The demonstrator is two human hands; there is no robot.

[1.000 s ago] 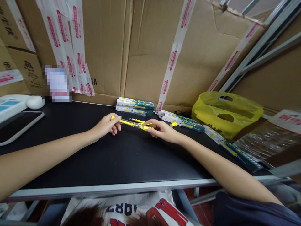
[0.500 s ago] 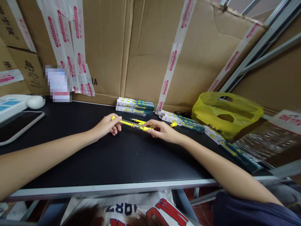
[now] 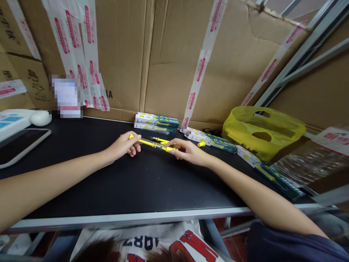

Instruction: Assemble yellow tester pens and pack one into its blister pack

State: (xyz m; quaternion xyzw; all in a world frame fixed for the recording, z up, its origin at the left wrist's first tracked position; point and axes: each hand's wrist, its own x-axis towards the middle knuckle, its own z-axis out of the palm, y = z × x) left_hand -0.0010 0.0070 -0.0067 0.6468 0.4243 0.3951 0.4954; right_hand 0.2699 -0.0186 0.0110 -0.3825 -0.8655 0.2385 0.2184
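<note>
Yellow-and-clear plastic tube tool (image 3: 147, 142) spans the gap between both hands above the black desk (image 3: 152, 185): left hand (image 3: 128, 145) pinched on its yellow end cap, right hand (image 3: 188, 150) closed on the opposite end. Cardboard (image 3: 120, 54) behind bears black capitals ending in "A"; red print on tape (image 3: 201, 69) illegible.

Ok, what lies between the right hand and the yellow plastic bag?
In the head view, between the right hand and the yellow plastic bag lie a small yellow piece and, behind it, white-and-green boxes.
</note>
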